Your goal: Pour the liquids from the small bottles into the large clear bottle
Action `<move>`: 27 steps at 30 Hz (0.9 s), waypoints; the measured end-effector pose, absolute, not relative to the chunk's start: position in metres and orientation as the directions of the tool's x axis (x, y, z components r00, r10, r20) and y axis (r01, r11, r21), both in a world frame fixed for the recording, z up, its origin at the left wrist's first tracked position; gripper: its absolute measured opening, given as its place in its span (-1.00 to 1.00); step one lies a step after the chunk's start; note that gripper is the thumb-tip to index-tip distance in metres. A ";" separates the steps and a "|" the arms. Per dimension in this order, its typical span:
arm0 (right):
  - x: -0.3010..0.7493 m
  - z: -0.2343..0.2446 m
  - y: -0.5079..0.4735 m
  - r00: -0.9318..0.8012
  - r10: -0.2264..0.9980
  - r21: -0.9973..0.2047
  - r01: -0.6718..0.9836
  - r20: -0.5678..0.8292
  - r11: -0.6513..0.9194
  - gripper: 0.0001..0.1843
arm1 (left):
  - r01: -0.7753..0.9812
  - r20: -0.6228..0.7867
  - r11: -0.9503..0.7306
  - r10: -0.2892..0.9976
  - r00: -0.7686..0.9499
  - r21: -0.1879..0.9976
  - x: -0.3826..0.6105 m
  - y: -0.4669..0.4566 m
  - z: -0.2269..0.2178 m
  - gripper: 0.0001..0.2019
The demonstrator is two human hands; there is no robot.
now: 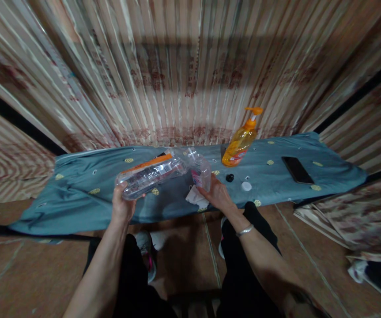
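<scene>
My left hand [123,201] is wrapped round the base of a large clear plastic bottle [150,174] with an orange-edged label. That bottle is tilted almost flat, its neck pointing right. My right hand [217,193] grips a smaller clear plastic bottle [201,171] with a pink label. The two bottles' necks come close together near the middle; whether they touch I cannot tell. Liquid inside either one is hard to make out. Below the small bottle lies a crumpled white tissue [196,197].
An orange pump bottle [239,143] stands at the back of the blue-green cloth [87,203]. A small black cap [230,177] and a white cap [246,186] lie right of my right hand. Farther right is a black phone [297,170]. A striped curtain [177,79] hangs behind.
</scene>
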State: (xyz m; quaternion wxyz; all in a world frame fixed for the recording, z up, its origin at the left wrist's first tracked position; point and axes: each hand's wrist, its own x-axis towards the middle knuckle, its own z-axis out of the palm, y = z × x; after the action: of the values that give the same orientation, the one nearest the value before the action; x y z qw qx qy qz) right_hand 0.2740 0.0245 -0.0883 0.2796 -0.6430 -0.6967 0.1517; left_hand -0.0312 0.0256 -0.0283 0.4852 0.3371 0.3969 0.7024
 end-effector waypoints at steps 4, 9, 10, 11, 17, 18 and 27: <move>0.271 -0.089 0.024 -0.003 0.985 -0.516 0.851 0.174 0.094 -0.37 | -0.391 0.142 -0.261 0.941 -0.308 0.883 -0.030 0.027 -0.018 -0.52; 0.269 -0.096 0.024 0.011 0.979 -0.507 0.856 0.204 0.096 -0.38 | -0.362 0.180 -0.300 0.927 -0.329 0.883 -0.031 0.029 -0.010 -0.48; 0.269 -0.097 0.024 0.008 0.975 -0.515 0.850 0.220 0.109 -0.37 | -0.358 0.184 -0.304 0.925 -0.332 0.883 -0.032 0.029 -0.009 -0.48; 0.269 -0.098 0.024 0.007 0.973 -0.525 0.843 0.232 0.119 -0.36 | -0.356 0.189 -0.308 0.924 -0.332 0.882 -0.032 0.030 -0.008 -0.49; 0.274 -0.104 0.022 0.022 0.976 -0.555 0.825 0.215 0.104 -0.28 | -0.346 0.233 -0.345 0.916 -0.327 0.872 -0.032 0.028 -0.002 -0.40; 0.274 -0.105 0.022 0.022 0.976 -0.553 0.827 0.215 0.103 -0.28 | -0.340 0.243 -0.353 0.913 -0.327 0.871 -0.032 0.027 -0.001 -0.37; 0.270 -0.112 0.019 0.025 0.960 -0.610 0.777 0.281 0.158 -0.06 | -0.305 0.284 -0.388 0.899 -0.334 0.870 -0.034 0.023 0.002 -0.29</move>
State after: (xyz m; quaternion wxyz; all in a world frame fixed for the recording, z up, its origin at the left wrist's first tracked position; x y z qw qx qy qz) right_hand 0.2704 0.0190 -0.1119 0.3323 -0.6340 -0.6846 0.1376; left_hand -0.0342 0.0227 0.0022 0.4128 0.4033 0.3682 0.7290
